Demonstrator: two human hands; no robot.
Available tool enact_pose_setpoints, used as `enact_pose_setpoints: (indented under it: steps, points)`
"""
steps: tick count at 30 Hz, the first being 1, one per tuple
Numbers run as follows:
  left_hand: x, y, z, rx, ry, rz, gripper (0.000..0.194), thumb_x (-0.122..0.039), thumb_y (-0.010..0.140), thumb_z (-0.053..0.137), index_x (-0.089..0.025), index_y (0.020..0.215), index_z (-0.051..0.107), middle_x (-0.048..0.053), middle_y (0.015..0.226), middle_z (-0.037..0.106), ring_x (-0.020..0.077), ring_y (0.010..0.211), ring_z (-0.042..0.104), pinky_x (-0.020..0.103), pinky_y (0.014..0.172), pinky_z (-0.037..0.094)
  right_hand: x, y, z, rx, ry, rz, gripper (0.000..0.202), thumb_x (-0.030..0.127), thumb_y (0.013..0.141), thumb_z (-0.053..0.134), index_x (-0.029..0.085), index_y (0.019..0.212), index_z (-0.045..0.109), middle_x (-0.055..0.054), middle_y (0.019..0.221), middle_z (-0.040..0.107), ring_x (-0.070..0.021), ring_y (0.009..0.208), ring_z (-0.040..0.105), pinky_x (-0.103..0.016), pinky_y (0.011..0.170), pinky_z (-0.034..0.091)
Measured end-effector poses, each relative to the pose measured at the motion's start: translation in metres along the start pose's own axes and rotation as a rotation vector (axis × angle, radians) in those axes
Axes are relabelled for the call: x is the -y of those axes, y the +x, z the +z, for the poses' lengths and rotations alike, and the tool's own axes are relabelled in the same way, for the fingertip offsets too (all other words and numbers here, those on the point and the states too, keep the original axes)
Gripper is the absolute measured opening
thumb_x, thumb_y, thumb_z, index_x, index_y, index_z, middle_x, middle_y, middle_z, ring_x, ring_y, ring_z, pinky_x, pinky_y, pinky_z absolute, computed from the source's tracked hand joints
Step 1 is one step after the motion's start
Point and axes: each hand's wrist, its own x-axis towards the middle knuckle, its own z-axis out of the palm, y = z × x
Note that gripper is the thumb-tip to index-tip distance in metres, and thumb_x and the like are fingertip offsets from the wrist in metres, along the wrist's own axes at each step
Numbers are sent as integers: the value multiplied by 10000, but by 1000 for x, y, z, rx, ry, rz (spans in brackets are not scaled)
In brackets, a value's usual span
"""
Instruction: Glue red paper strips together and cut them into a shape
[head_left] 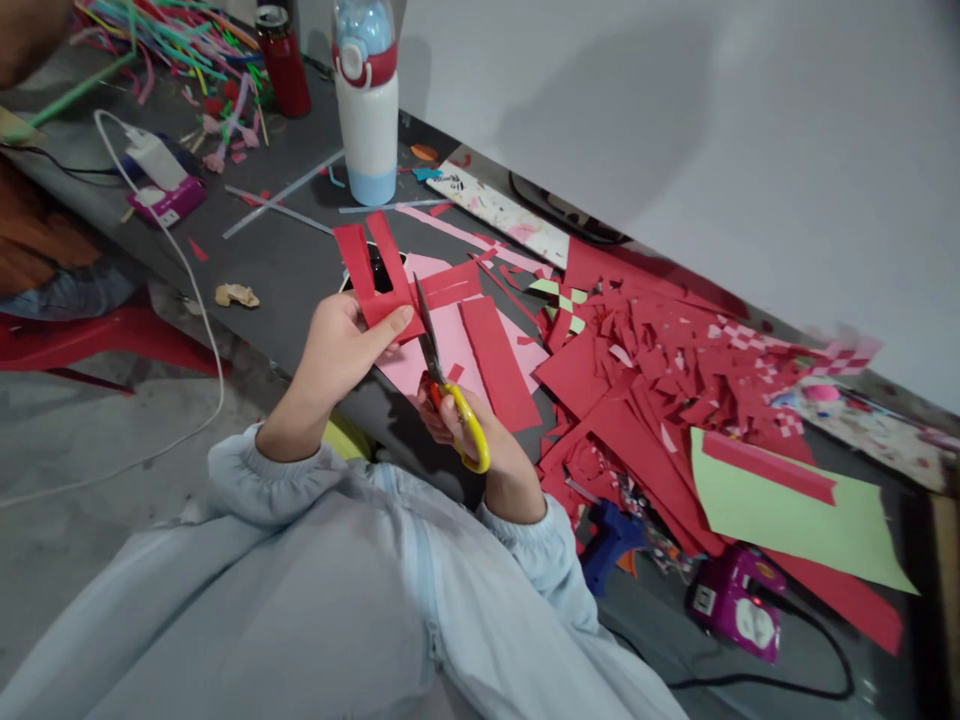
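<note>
My left hand (347,338) pinches a piece of red paper (388,307), its thumb lying on top. Two strips stand up from the far side of this piece, with a gap between them. In my right hand (450,408) is a pair of scissors (469,432) with yellow and orange handles. The dark blades point away from me, close along the right edge of the held paper; whether they touch it I cannot tell. Beneath lie pink paper (442,345) and a wide red paper strip (499,365). A dark, shiny object behind the left hand is partly hidden.
Red paper scraps (660,350) pile up on the right, near a light green sheet (795,510), a blue glue gun (611,540) and a purple power socket (739,605). A white bottle (367,130) stands behind my hands. Left, a white cable (217,350) hangs beside a red stool (112,340).
</note>
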Motion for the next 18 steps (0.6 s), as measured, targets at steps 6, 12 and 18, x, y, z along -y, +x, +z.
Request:
enact_pose_setpoints:
  steps: [6, 12, 18]
  points:
    - [2, 2, 1, -1, 7, -36, 230, -293, 771, 740, -156, 622, 632, -11, 554, 620, 85, 507, 580, 177, 505, 514, -7, 0, 0, -36, -18, -6, 475, 697, 855, 571, 239, 875, 445, 80, 616, 359, -68, 449, 292, -248, 399, 214]
    - [3, 5, 1, -8, 30, -73, 196, -256, 763, 702, -154, 612, 632, -19, 527, 610, 83, 478, 565, 175, 488, 495, -8, 1, 0, -99, -125, 13, 499, 717, 862, 537, 230, 847, 433, 88, 584, 404, -55, 402, 351, -219, 365, 286]
    - [4, 5, 0, -8, 42, -77, 204, -230, 775, 683, -161, 598, 609, -22, 517, 598, 79, 473, 562, 171, 492, 492, -6, 1, 0, -94, -153, 7, 504, 718, 862, 535, 224, 842, 434, 93, 561, 412, -55, 385, 375, -198, 340, 308]
